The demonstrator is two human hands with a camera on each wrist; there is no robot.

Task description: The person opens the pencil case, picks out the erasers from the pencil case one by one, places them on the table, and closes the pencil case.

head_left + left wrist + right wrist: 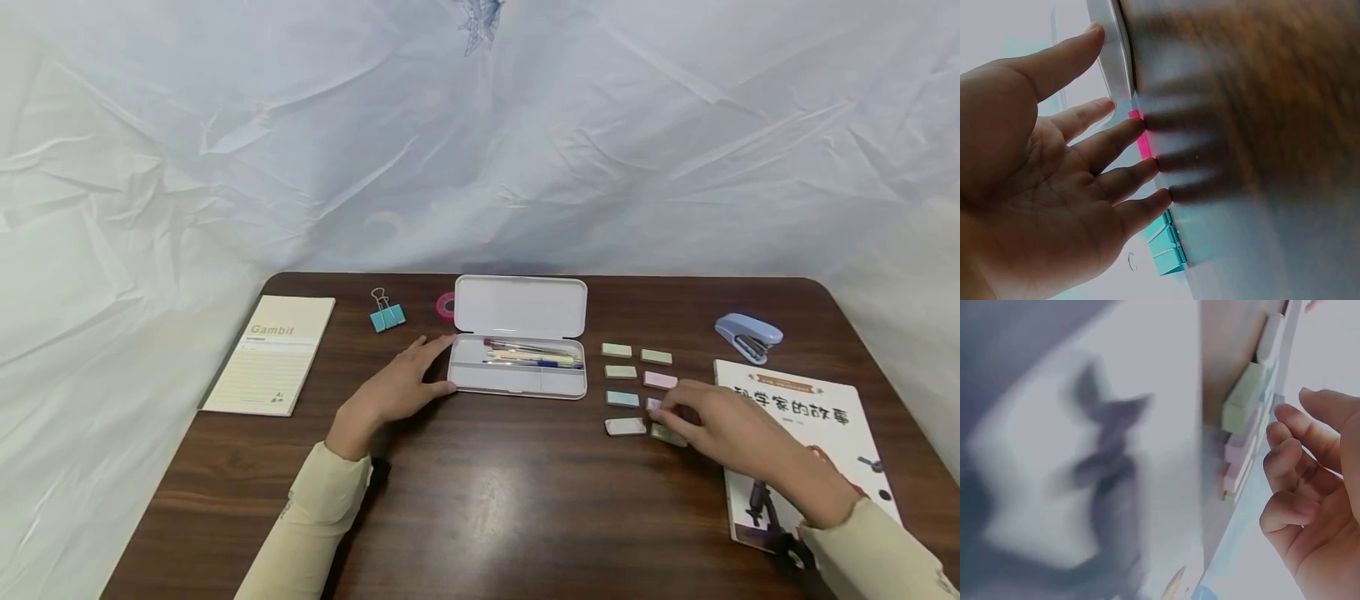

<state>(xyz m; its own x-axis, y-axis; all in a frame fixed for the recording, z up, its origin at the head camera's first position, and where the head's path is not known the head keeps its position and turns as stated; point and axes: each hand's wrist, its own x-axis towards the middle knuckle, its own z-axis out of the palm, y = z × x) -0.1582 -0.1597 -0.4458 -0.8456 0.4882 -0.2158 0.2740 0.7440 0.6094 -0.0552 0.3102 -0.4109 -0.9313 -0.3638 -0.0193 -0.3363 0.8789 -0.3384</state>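
An opened white pencil case (517, 307) lies at the middle of the table, with several pens (532, 357) in its upper compartment. At the case's left side is my left hand (401, 379), its fingers spread and thumb at the lower left corner; the left wrist view shows the palm holding nothing. To the right of the case, small pastel blocks that look like erasers (622, 399) stand in two columns. My right hand (712, 421) hovers over the right column, by a purple block (653, 404) and a green block (667, 435). Its fingers (1282, 465) are loosely bent, apart from the blocks.
A white book (806, 408) lies under the right forearm, with a blue stapler (748, 336) behind it. At the left are a notepad (270, 354) and a teal binder clip (387, 317). A pink tape roll (445, 306) sits beside the case's lid.
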